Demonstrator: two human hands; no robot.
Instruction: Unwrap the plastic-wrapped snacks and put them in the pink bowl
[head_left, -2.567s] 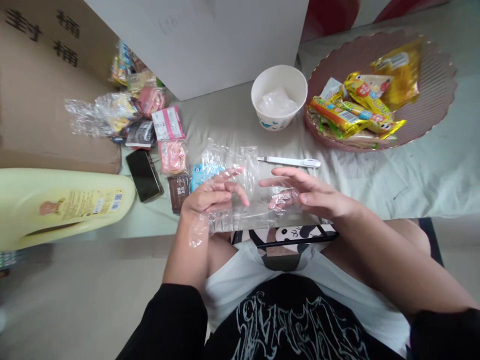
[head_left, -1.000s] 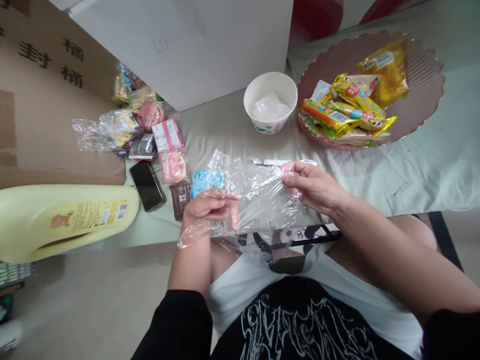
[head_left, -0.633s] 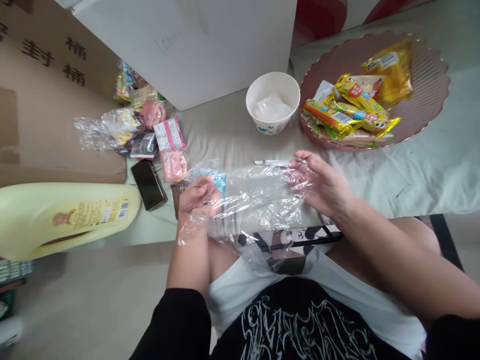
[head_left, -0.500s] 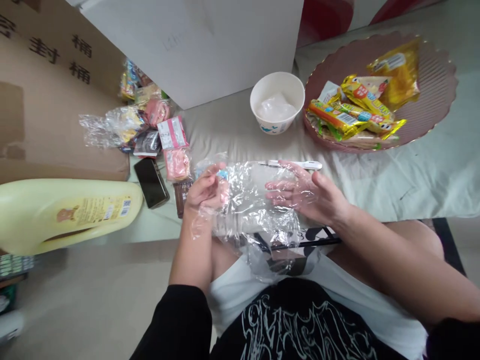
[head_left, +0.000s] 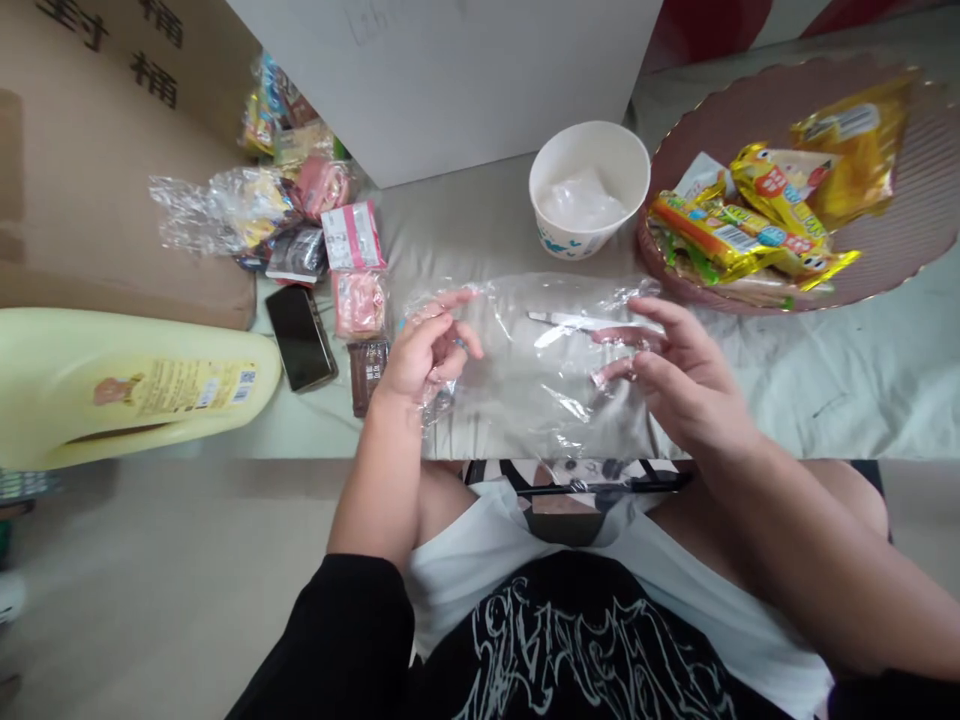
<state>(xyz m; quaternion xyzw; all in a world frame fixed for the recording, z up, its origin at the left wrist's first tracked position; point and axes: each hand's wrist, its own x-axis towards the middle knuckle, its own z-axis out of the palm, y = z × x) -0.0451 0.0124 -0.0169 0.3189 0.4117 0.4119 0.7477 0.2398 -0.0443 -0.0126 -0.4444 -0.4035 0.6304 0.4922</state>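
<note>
A clear plastic bag (head_left: 517, 370) is spread between my two hands, its creases catching the light. My left hand (head_left: 429, 350) has the bag's left side, with the thumb and fingers bent and the film around them. At the right side, my right hand (head_left: 679, 385) has its fingers curved about the film, which partly covers the fingertips. Through the bag shows a white, slim, knife-like tool (head_left: 570, 321) lying on the cloth. Just beyond the bag stands a white paper bowl (head_left: 559, 240) with crumpled clear plastic (head_left: 581, 200) in it.
To the right is a pink scalloped tray (head_left: 720, 105) with yellow snack packets (head_left: 750, 240). At left lie a phone (head_left: 301, 338), small wrapped snacks (head_left: 360, 303), a pale yellow jug (head_left: 150, 385) and a cardboard box (head_left: 112, 200). A white box (head_left: 480, 90) stands behind.
The bag has been drawn up from my lap and spread flatter over the cloth. My right hand has gone from flat to curved fingers and moved right. The view has shifted slightly.
</note>
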